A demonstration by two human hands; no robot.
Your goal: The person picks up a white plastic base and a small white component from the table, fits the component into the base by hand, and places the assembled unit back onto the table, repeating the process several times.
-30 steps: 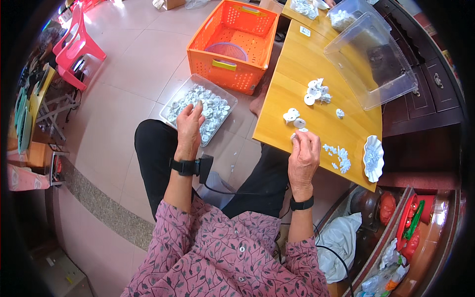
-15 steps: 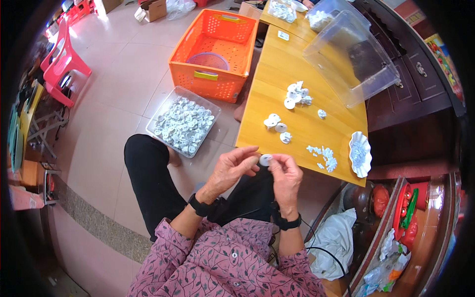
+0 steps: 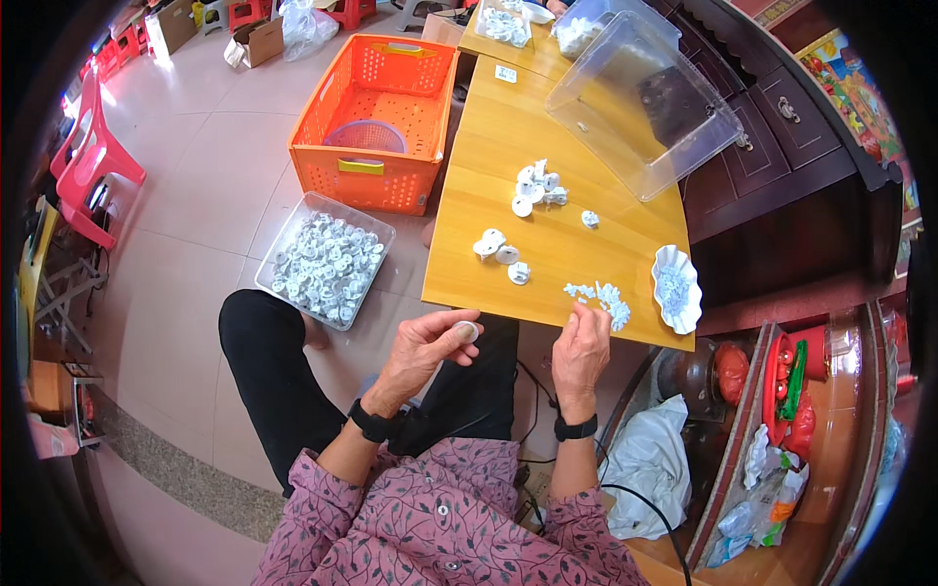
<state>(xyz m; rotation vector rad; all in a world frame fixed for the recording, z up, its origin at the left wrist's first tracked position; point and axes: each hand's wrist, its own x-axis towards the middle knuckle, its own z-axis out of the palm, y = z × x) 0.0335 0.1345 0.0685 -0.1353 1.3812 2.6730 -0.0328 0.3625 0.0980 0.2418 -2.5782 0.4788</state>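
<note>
A small white round part (image 3: pixel 468 331) is pinched between the fingertips of the left hand (image 3: pixel 428 347), above the lap; the right hand (image 3: pixel 580 349) is reached to the wooden table (image 3: pixel 547 195) edge, fingers loosely curled at a pile of small white pieces (image 3: pixel 601 297). Whether a piece is gripped cannot be told.

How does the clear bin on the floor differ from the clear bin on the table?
The floor bin sits upright and is packed with small white parts; the table bin lies tipped on its side and looks empty. The floor bin is shallower; the table bin is deeper. Both are clear plastic and rectangular.
</note>
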